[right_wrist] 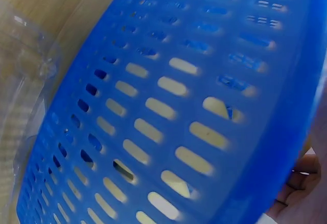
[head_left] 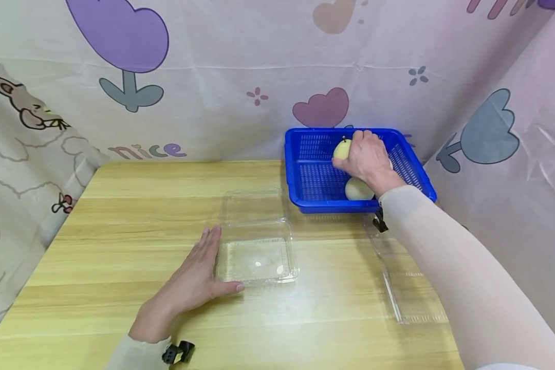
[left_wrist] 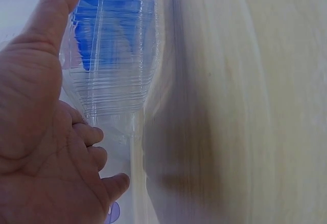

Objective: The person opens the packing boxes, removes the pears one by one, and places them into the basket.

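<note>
In the head view, my right hand (head_left: 369, 156) reaches into a blue plastic basket (head_left: 316, 177) and grips a yellow pear (head_left: 341, 150) with its stem up. A second pale round fruit (head_left: 357, 190) lies near the basket's front wall, partly behind my wrist. My left hand (head_left: 191, 280) is spread at the left side of an opened clear plastic clamshell box (head_left: 256, 259), fingers along its side and thumb by its front corner. From the left wrist, the ridged wall of the clear box (left_wrist: 115, 89) shows beside my fingers. The basket's slotted wall (right_wrist: 168, 117) hides most of my right hand.
Another opened clear clamshell box (head_left: 416, 298) lies on the right of the wooden table (head_left: 120, 246), partly under my right forearm. A printed cloth curtain (head_left: 222, 87) hangs behind the basket and down both sides.
</note>
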A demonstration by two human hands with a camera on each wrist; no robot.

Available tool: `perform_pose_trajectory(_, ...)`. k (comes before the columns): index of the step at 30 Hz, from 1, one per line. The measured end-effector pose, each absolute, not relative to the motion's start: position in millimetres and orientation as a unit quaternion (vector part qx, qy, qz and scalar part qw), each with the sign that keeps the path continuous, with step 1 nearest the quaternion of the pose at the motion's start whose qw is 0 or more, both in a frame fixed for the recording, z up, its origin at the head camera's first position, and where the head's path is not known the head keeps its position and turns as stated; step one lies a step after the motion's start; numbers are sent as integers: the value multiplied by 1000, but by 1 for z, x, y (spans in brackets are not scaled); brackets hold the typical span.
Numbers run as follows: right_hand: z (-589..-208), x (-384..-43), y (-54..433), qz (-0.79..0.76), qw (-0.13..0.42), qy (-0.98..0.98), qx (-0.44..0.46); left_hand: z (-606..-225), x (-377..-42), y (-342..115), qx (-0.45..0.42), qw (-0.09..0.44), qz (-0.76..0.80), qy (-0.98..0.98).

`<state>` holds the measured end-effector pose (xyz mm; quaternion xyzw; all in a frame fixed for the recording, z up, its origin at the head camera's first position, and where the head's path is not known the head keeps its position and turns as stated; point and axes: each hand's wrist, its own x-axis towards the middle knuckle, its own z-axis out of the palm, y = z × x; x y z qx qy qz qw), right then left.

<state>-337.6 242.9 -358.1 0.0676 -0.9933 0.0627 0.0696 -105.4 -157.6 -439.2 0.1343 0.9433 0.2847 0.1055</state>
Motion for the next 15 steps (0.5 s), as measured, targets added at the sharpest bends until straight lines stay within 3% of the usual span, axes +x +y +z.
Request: perform_pose_trajectory(15, -381, -349, 240, 43, 9, -996, 73, -437, -103, -160, 136, 104, 287, 942)
